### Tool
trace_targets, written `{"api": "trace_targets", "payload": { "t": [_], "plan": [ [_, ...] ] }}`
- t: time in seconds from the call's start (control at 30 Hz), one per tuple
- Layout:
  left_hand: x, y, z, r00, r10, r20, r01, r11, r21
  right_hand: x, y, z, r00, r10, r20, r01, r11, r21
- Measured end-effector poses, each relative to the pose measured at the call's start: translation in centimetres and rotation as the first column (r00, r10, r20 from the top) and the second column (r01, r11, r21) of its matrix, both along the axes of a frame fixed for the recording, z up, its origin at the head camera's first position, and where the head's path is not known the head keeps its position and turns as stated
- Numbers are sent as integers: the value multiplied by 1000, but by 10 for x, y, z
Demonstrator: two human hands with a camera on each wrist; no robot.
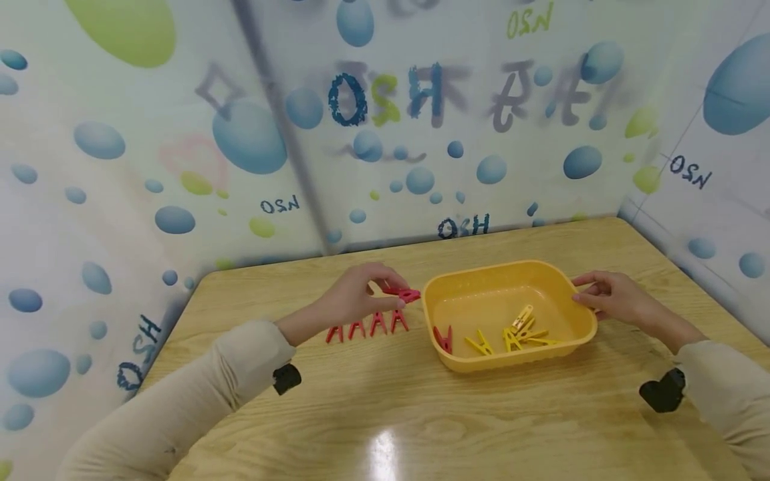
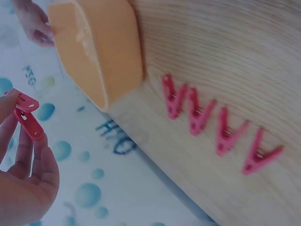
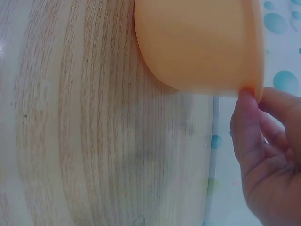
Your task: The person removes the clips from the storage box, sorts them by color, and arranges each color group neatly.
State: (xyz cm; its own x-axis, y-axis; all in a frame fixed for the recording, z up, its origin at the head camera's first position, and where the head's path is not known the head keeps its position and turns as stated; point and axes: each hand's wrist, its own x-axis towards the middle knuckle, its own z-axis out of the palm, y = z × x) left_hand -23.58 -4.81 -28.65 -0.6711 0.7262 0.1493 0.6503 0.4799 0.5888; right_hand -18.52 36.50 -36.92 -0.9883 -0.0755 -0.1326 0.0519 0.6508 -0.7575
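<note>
My left hand (image 1: 368, 292) pinches a red clothespin (image 1: 404, 293) between thumb and fingers, just left of the basin's rim. In the left wrist view that clothespin (image 2: 26, 115) shows its two legs spread. On the table beneath this hand, several red clothespins (image 2: 225, 132) lie in a row with their legs apart. The yellow plastic basin (image 1: 442, 290) stands to the right of them. Inside it are one red clothespin (image 1: 443, 339) at the left and several yellow clothespins (image 1: 511, 339). At the basin's right end, my right hand (image 1: 613, 299) grips the rim (image 3: 258, 56) between thumb and fingers.
The wooden table (image 1: 457, 427) extends in front of the basin and to both sides. Behind it hangs a pale curtain (image 1: 385, 180) printed with blue and green drops, which also runs along the left and right sides.
</note>
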Motion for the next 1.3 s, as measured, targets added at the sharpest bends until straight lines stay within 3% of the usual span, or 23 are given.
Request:
{"api": "trace_targets", "payload": {
  "t": [0.33,0.43,0.67,0.83,1.0,1.3],
  "plan": [
    [-8,-57,-15,984,172,48,-174,983,53,0,0,-2,1000,-5,5,5,1000,-7],
    [-15,-71,-17,967,243,73,-248,967,59,0,0,-2,1000,-10,5,10,1000,-11],
    [-31,-104,-23,905,421,66,-425,904,51,-1,2,-5,1000,-15,12,15,1000,-4],
    [-37,-119,-33,877,476,58,-479,875,63,-1,1,-4,1000,-10,2,10,1000,6],
    [-41,-127,-47,850,518,96,-523,851,46,0,1,-3,1000,-11,6,11,1000,0],
    [-38,-131,-84,835,513,200,-525,851,10,-1,2,-5,1000,-17,13,17,1000,-5]
  ]
}}
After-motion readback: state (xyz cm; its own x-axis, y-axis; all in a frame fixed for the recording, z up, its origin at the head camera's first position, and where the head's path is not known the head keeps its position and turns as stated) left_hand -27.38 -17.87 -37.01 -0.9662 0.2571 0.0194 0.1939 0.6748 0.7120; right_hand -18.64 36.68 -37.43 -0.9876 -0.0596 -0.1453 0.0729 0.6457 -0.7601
